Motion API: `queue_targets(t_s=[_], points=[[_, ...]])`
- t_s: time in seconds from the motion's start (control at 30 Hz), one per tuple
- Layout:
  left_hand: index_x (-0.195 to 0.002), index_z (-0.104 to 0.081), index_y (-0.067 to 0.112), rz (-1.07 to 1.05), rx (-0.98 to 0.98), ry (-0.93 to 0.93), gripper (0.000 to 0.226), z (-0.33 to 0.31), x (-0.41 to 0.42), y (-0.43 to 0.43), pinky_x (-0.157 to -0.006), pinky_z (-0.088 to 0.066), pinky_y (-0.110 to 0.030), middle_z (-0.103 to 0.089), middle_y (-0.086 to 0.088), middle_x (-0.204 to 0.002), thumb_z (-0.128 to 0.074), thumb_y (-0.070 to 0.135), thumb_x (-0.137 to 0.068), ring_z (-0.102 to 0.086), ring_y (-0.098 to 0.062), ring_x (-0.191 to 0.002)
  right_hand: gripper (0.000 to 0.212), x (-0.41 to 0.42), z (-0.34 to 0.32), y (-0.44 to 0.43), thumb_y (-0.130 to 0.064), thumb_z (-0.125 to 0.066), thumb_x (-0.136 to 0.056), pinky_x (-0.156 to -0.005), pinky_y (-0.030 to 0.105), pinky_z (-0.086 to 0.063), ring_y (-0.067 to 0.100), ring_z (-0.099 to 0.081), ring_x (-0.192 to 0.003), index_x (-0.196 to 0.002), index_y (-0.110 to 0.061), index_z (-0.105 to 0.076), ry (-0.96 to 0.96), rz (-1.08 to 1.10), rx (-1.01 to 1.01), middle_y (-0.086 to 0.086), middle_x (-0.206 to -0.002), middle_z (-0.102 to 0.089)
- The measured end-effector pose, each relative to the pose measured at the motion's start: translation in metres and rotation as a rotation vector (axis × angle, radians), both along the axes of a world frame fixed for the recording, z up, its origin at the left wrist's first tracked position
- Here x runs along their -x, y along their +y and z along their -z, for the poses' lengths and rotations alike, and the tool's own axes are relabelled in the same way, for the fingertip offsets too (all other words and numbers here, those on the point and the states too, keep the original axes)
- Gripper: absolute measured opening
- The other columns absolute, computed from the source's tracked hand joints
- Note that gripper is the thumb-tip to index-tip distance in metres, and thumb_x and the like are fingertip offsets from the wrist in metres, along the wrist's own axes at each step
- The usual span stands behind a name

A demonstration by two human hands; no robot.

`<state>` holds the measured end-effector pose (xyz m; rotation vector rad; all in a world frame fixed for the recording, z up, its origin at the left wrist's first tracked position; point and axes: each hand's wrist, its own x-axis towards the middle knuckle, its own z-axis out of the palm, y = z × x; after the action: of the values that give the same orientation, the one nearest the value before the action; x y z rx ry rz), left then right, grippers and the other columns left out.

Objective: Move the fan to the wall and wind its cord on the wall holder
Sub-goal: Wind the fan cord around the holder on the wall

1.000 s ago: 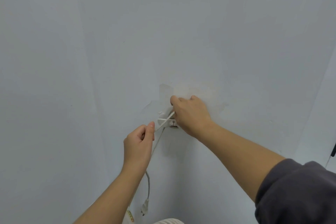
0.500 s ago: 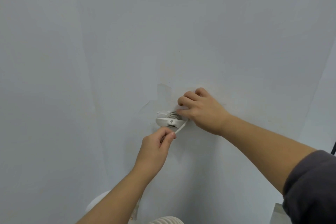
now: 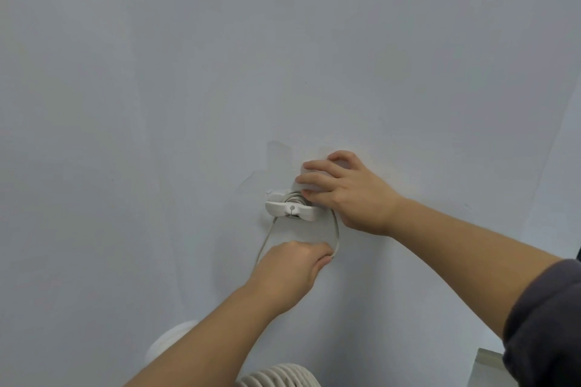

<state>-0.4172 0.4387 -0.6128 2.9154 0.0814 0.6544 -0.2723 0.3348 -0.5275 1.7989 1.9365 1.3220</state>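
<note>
Left hand pinches the cord to loop it round the wall holder, which the right hand steadies, fingers flat.

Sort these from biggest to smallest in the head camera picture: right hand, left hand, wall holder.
1. Right hand and left hand: about alike, too close to rank.
2. Wall holder: clearly the smallest.
</note>
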Motion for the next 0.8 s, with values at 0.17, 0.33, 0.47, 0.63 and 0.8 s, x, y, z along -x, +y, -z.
queue_targets(t_s=[0.17,0.33,0.47,0.63,0.8], points=[[-0.104,-0.054,0.015,-0.060,-0.302,0.168,0.025,-0.002,-0.008,-0.002,-0.062,-0.032,-0.033,-0.066,-0.009,-0.094,-0.032,0.028,-0.104,-0.060,-0.032,-0.082,0.045,0.000,0.001,0.002,-0.009,-0.034,-0.083,-0.103,0.043,-0.025,0.024,-0.049,-0.128,-0.104,-0.022,-0.072,0.030,-0.021,-0.026,-0.003,-0.128,-0.061],[-0.114,-0.055,0.009,-0.219,-0.471,0.378,0.025,-0.008,-0.013,0.003,-0.067,-0.035,-0.034,-0.066,-0.015,-0.106,-0.040,0.002,-0.095,-0.063,-0.036,-0.096,0.028,-0.004,0.003,0.005,-0.009,-0.061,-0.080,-0.103,0.042,-0.026,0.023,-0.049,-0.127,-0.101,-0.023,-0.073,0.037,-0.076,-0.067,-0.005,-0.126,-0.062],[-0.118,-0.058,0.008,-0.316,-0.510,0.433,0.034,-0.010,-0.013,0.002,-0.073,-0.039,-0.032,-0.066,-0.012,-0.113,-0.045,-0.005,-0.089,-0.063,-0.032,-0.105,0.021,-0.004,0.004,0.005,-0.019,-0.056,-0.088,-0.104,0.042,-0.027,0.022,-0.049,-0.127,-0.100,-0.023,-0.072,0.040,-0.076,-0.082,-0.007,-0.125,-0.062],[-0.119,-0.058,0.014,-0.456,-0.467,0.430,0.037,-0.009,-0.012,0.015,-0.073,-0.037,-0.030,-0.065,-0.007,-0.116,-0.046,-0.004,-0.088,-0.063,-0.027,-0.107,0.021,-0.003,0.005,0.005,-0.019,-0.057,-0.085,-0.105,0.040,-0.026,0.021,-0.048,-0.128,-0.098,-0.024,-0.073,0.053,-0.060,-0.091,-0.009,-0.124,-0.062],[-0.107,-0.059,0.017,-0.567,-0.235,0.298,0.022,0.001,-0.002,0.033,-0.067,-0.038,-0.030,-0.067,-0.005,-0.103,-0.041,0.009,-0.095,-0.065,-0.027,-0.095,0.020,-0.002,0.005,0.005,-0.019,-0.058,-0.085,-0.105,0.040,-0.026,0.021,-0.048,-0.128,-0.097,-0.025,-0.073,0.072,-0.066,-0.103,-0.010,-0.122,-0.063]])
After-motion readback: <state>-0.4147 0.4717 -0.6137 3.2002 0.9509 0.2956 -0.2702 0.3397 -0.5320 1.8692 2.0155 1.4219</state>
